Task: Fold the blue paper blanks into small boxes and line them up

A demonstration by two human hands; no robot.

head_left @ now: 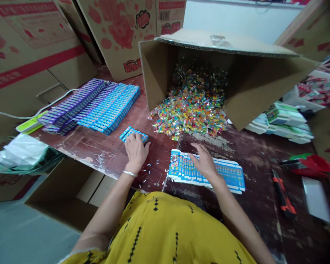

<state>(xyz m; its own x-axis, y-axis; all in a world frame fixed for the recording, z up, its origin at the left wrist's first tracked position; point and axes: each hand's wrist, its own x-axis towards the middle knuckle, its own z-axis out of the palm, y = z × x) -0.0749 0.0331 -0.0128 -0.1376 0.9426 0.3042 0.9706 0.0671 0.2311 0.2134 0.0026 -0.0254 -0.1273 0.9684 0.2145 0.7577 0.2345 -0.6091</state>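
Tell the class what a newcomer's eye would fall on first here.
Probably the heap of small, multicoloured, clear-wrapped pieces spilling from the brown cardboard box at back centre. Next, perhaps, the bright yellow black-patterned garment at bottom centre, then the overlapping flat blue cartons between them, right of centre.

We hold both bare forearms (110, 212) forward, well apart. Our left hand (136, 149) lies palm down, fingers bent, thumb out sideways; our right hand (205, 162) slants leftward, thumb and fingers parted.
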